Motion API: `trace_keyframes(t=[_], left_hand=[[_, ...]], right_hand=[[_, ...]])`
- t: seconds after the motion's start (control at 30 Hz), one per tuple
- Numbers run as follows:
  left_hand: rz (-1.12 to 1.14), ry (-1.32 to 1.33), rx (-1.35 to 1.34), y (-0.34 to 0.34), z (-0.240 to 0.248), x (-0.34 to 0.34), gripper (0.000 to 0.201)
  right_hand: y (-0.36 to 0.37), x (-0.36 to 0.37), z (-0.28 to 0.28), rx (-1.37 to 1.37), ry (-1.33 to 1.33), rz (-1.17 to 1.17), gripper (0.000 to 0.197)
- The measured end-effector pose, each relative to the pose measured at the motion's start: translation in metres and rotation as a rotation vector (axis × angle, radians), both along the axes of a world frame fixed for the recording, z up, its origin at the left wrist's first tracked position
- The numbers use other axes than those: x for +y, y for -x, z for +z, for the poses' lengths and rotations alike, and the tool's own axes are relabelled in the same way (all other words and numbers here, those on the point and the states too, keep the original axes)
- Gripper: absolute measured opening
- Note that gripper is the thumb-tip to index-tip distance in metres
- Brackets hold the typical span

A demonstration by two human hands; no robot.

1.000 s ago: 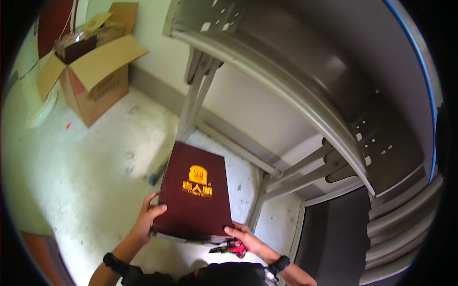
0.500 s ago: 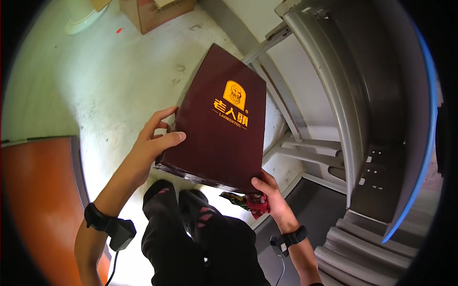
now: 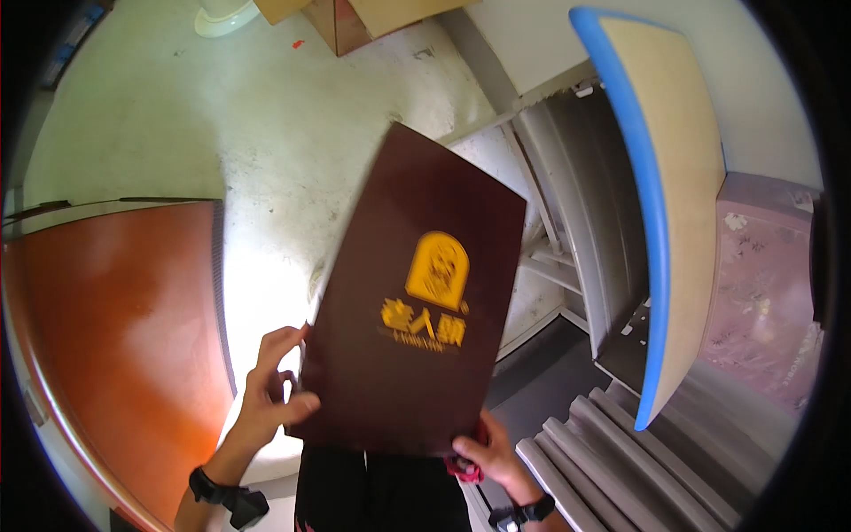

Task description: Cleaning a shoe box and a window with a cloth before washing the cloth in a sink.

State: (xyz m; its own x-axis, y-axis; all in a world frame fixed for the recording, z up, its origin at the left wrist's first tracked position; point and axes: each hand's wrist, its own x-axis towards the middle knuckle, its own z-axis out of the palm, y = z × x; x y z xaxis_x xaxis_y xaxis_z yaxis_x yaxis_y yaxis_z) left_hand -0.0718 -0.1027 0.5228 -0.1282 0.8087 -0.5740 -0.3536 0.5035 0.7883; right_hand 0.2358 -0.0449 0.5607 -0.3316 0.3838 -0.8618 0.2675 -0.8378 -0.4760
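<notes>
A dark maroon flat cardboard box [image 3: 363, 372] with a yellow emblem on its lid is held up in front of me, tilted, its far corner pointing away. My left hand [image 3: 270, 395] grips its left near side, thumb on the lid's edge and fingers along the side. At the near right corner my right hand [image 3: 490, 454] pinches the box, thumb on top and fingers mostly hidden underneath. A crumpled red patterned cloth [image 3: 464, 470] shows beneath that corner, against the right hand. Each wrist wears a black strap with a small device.
An orange panel [image 3: 133, 301] stands at left. Cardboard boxes [image 3: 346, 27] and a white round base [image 3: 226, 19] are at the far side. To the right are a grey metal frame [image 3: 567, 195], a blue-edged board [image 3: 660, 222], ribbed grey slats [image 3: 594, 452] and a pinkish panel [image 3: 767, 284].
The box has come lower and nearer in the view, still in both hands. The view has shifted, bringing the blue-edged board and orange panel more fully into sight.
</notes>
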Motion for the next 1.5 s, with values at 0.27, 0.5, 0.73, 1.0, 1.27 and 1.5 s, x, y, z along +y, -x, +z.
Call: trace_keyframes(t=[0.27,0.5,0.73,1.0,1.27,1.5], left_hand=[[-0.219,-0.304,-0.084,-0.035,0.034,0.034,0.071],[-0.449,-0.453,-0.004,-0.058,0.007,0.154,0.067],[-0.172,-0.451,0.031,-0.073,-0.028,0.277,0.065],[0.292,-0.249,0.240,-0.089,-0.030,0.256,0.026],[0.148,-0.469,-0.095,-0.139,-0.030,0.244,0.068],[0.027,-0.490,0.046,-0.145,-0.040,0.264,0.072]], right_hand=[[-0.042,-0.049,0.075,-0.124,-0.222,-0.172,0.065],[-0.051,-0.006,0.037,-0.247,-0.443,-0.349,0.053],[-0.009,0.107,0.010,-0.248,-0.471,-0.591,0.049],[0.011,0.163,-0.008,-0.270,-0.555,-0.689,0.050],[0.029,0.172,-0.022,-0.419,-0.609,-0.506,0.032],[0.033,0.177,-0.021,-0.731,-0.784,-0.382,0.040]])
